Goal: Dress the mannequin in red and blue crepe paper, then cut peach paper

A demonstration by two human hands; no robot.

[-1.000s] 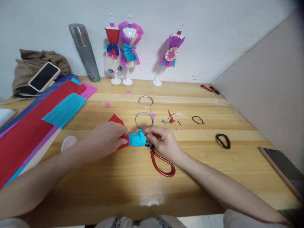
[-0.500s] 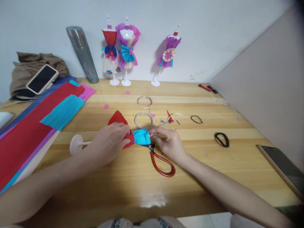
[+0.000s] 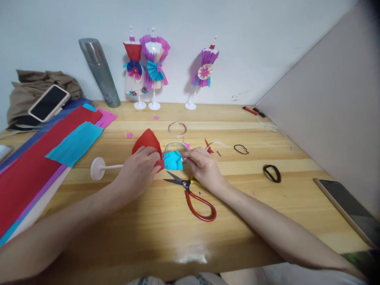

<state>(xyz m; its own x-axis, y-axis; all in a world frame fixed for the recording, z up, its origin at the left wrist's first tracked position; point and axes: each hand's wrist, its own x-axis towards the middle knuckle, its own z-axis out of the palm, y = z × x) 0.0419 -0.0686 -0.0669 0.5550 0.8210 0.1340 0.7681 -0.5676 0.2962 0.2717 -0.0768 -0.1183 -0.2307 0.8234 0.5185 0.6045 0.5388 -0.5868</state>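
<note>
A small mannequin stand lies sideways between my hands, its white round base [image 3: 97,168] to the left. Red paper [image 3: 147,142] flares as a skirt around it, and a turquoise paper top [image 3: 173,160] covers the torso. My left hand [image 3: 140,168] is closed around the waist, over the red paper. With fingers pinched, my right hand [image 3: 202,163] grips the mannequin's neck end beside the turquoise top; the exact contact is partly hidden. Below the mannequin, open scissors [image 3: 185,183] with red handles lie on the table, one handle partly behind my right hand.
Three dressed mannequins [image 3: 154,71] stand by the wall near a leaning-looking flask [image 3: 102,75]. Coloured paper sheets [image 3: 59,158] cover the left side. Wire rings [image 3: 177,128], paper scraps [image 3: 209,146], a black band [image 3: 272,173] and a phone [image 3: 347,206] lie on the table [image 3: 252,221].
Both hands have lifted the mannequin slightly up and away from the scissors, whose blades now show. The whole view has shifted a little. Both hands keep their hold.
</note>
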